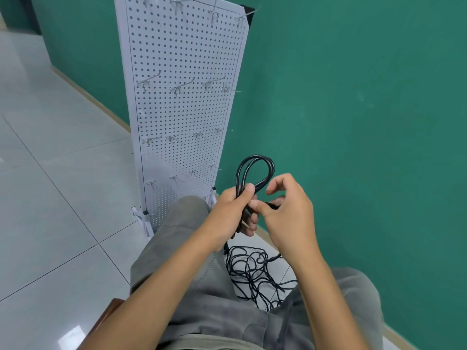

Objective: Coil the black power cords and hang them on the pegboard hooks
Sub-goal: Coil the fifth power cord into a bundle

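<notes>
Step in hand, as judged: coiling 1 black power cord (255, 170) before hanging.

Left hand (233, 210): closed around the gathered strands, thumb pressed across them at the top of the fist. Right hand (285, 205): fingers curled, thumb and forefinger pinching a short dark length of the same cord just beside the left fist; exact contact partly hidden behind the fingers.

Location of the cord: held in front of the seated person, above the knees, near the lower right corner of the white pegboard (184, 72) but apart from it. Loop of about 2 or 3 strands standing out of the left fist. Remaining cords (255, 274) lying tangled on the floor between the legs, with 1 strand trailing down from the left fist toward that pile.

Orientation: long axis of the loop roughly upright, rounded end pointing up and slightly right toward the green wall (366, 97); straight run pointing down through the fist.

Recommended technique:
- Keep the left grip firm so earlier turns do not slip.
- Feed each new turn with the right hand to match the existing loop.
- Lay strands side by side, not crossed.
- Draw slack from the floor pile slowly; risk of snagging in the tangle.
- Leave the rounded end open for a hook (177, 88).

No cord visible on any hook yet.
</notes>
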`<act>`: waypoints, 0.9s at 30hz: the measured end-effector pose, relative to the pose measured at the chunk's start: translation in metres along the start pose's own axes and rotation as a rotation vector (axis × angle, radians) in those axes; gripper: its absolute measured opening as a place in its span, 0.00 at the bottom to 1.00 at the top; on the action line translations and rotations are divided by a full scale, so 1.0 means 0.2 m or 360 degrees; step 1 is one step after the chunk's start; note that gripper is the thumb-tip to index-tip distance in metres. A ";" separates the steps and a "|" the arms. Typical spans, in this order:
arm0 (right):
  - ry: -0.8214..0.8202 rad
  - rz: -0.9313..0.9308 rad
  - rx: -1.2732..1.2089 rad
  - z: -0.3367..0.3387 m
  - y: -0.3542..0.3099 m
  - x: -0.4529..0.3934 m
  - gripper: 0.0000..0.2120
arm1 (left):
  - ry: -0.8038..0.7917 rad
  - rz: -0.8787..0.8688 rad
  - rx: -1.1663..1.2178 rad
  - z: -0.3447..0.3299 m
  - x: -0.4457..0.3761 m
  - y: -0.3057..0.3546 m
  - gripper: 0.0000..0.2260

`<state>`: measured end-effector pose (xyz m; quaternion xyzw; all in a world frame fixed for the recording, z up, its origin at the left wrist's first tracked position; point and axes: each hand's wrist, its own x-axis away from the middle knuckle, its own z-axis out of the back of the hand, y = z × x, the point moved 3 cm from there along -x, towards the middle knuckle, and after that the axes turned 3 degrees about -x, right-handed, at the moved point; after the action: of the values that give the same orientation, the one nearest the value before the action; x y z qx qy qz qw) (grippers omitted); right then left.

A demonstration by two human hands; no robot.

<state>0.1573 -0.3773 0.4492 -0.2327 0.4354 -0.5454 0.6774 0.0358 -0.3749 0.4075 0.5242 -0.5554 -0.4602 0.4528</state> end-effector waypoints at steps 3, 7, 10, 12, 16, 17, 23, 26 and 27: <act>0.0003 0.0018 0.0004 0.00 -0.01 -0.01 0.17 | -0.0009 0.0028 0.0036 -0.01 0.01 0.00 0.18; -0.0053 -0.0012 -0.0226 0.00 0.01 -0.01 0.14 | -0.0157 -0.0001 0.0216 -0.02 0.01 0.02 0.17; -0.0185 -0.0078 -0.0626 -0.01 0.09 0.00 0.07 | -0.0257 -0.0016 0.0414 0.00 0.00 0.06 0.15; -0.0222 -0.0119 -0.0702 -0.02 0.16 0.01 0.04 | -0.0297 -0.0026 0.0499 0.02 0.00 0.07 0.14; -0.0255 -0.0219 -0.0661 -0.05 0.27 0.03 0.09 | -0.0313 -0.0011 0.0519 0.08 -0.02 0.09 0.11; -0.0219 -0.0264 -0.0750 -0.05 0.29 0.04 0.10 | -0.0311 0.0013 0.0483 0.09 -0.03 0.08 0.11; -0.0047 -0.0327 -0.0944 0.02 0.27 0.03 0.08 | 0.0017 0.0075 -0.0045 0.11 -0.08 0.02 0.12; -0.0042 -0.0301 -0.0936 0.03 0.23 0.02 0.09 | 0.0048 0.0014 -0.0256 0.08 -0.07 0.00 0.17; -0.0033 -0.0292 -0.0931 0.04 0.22 0.02 0.09 | 0.0021 0.0011 -0.0307 0.06 -0.06 0.00 0.19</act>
<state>0.1880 -0.3687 0.4170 -0.4617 0.5443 -0.4533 0.5339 0.0239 -0.3619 0.4045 0.4793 -0.5072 -0.5065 0.5064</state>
